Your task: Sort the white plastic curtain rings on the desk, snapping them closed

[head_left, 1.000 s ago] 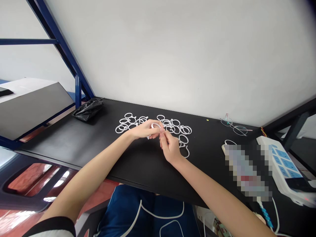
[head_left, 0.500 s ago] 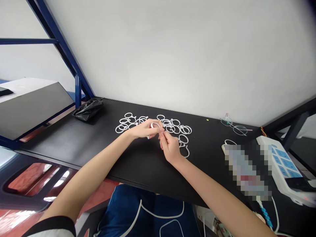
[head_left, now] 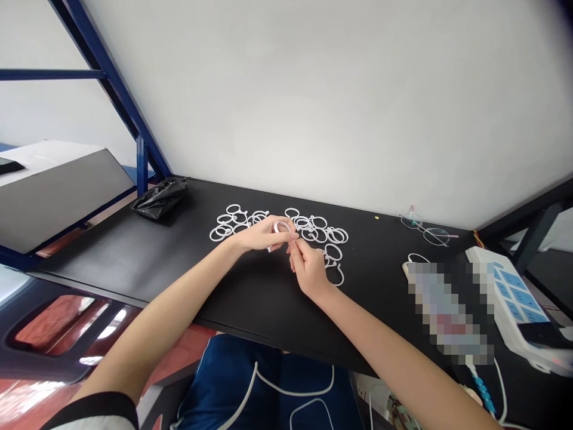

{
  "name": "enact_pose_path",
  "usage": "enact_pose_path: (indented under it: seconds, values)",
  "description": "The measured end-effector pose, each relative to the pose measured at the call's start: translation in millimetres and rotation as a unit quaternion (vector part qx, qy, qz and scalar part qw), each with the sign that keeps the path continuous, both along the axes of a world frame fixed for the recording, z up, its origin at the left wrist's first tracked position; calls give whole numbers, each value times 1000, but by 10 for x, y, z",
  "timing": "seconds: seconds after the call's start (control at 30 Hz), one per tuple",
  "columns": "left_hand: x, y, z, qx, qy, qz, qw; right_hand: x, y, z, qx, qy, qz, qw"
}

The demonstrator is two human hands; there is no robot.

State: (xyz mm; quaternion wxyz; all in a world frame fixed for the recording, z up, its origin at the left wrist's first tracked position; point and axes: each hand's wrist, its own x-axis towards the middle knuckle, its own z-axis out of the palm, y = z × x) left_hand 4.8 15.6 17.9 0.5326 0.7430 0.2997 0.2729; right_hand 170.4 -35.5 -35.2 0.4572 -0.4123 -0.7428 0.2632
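Several white plastic rings point(head_left: 319, 230) lie scattered on a black table point(head_left: 147, 257), in one group to the left point(head_left: 226, 227) and one to the right of my hands. My left hand point(head_left: 262, 234) pinches one white ring point(head_left: 282, 227) between its fingertips, just above the table. My right hand point(head_left: 308, 266) meets it from the right, fingers closed on the same ring's edge. A single split ring point(head_left: 336, 273) lies just right of my right hand.
A crumpled black bag point(head_left: 160, 199) sits at the table's back left. Eyeglasses point(head_left: 425, 230) lie at the back right, near a white power strip point(head_left: 514, 304) and a blurred-out object. A blue steel frame point(head_left: 116, 89) rises on the left. White cables hang below the table edge.
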Motion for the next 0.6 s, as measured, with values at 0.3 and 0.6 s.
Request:
enact_pose_path:
  seconds: [0.3,0.6]
  values:
    - [2,-9,7,2,-2,-1,1000,-4,5,-3,-8,4,-2,1000]
    - [-12,8,-15,-3,-4,-3,1000,-1,8,-7,-10,7,1,1000]
